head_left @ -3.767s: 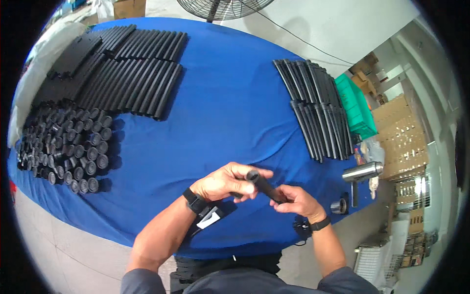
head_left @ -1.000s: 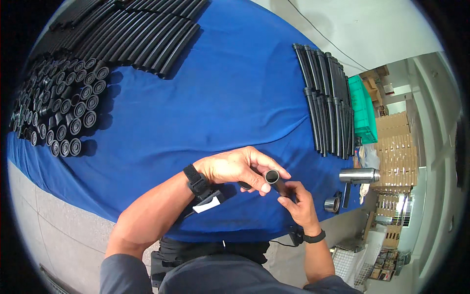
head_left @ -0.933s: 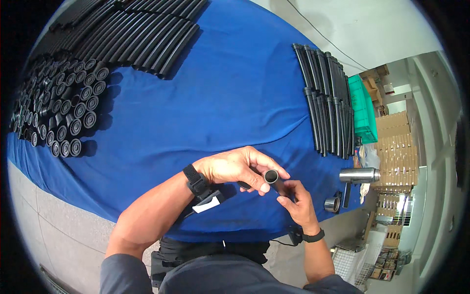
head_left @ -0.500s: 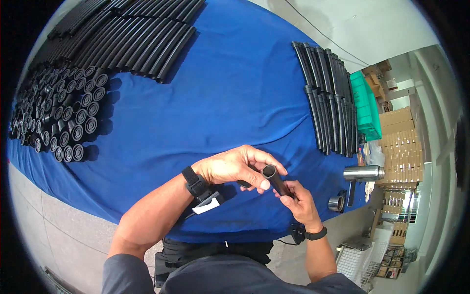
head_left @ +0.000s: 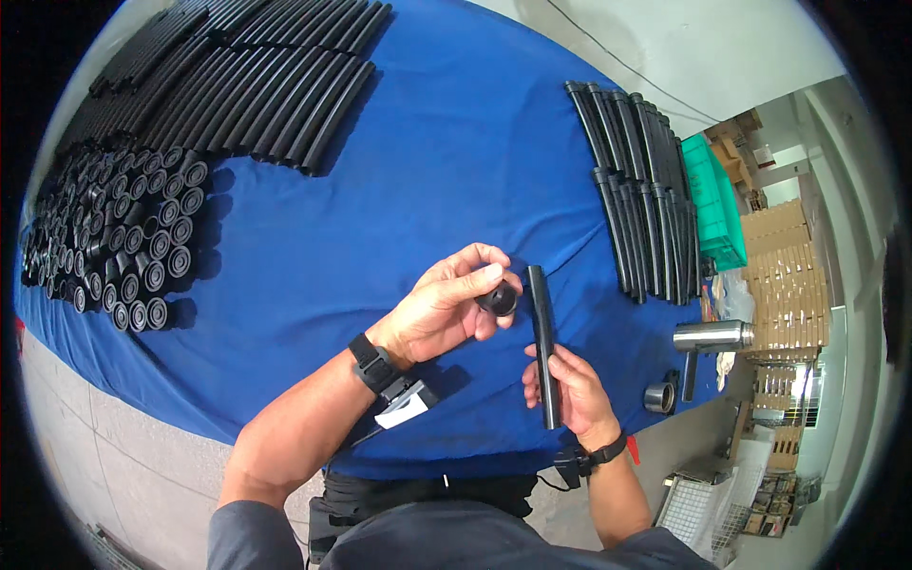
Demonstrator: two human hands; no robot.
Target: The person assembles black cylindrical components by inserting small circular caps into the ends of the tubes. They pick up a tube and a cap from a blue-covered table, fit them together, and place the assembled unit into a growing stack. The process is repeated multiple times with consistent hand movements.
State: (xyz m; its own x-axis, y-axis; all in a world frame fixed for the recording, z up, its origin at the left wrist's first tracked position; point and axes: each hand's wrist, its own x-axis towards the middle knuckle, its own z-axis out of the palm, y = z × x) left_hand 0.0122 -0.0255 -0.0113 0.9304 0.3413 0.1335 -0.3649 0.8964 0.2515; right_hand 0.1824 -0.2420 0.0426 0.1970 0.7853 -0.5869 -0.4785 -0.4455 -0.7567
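Observation:
A black round cap (head_left: 496, 299) is pinched between the thumb and fingers of my left hand (head_left: 445, 302), its hollow side showing. My right hand (head_left: 578, 391) is closed around the lower part of a short, slightly bent black tube (head_left: 541, 328), which stands nearly lengthwise away from me. Cap and tube are apart, with a small gap between them. Both hands are above the blue cloth (head_left: 380, 218) over the table. Several more black caps (head_left: 152, 228) are crowded together at the left. Behind them, many loose black tubes (head_left: 313, 114) lie side by side.
At the right, black tubes with fitted ends (head_left: 641, 195) lie in two rows beside a green crate (head_left: 714, 204). Nearer me are a steel thermos (head_left: 712, 334) and a metal ring-shaped cup (head_left: 658, 397). Stacked cardboard (head_left: 784, 275) stands beyond the table.
My hands have moved apart. The tube has swung from pointing up toward me to lying lengthwise, and the cap in my left hand has turned into clearer view.

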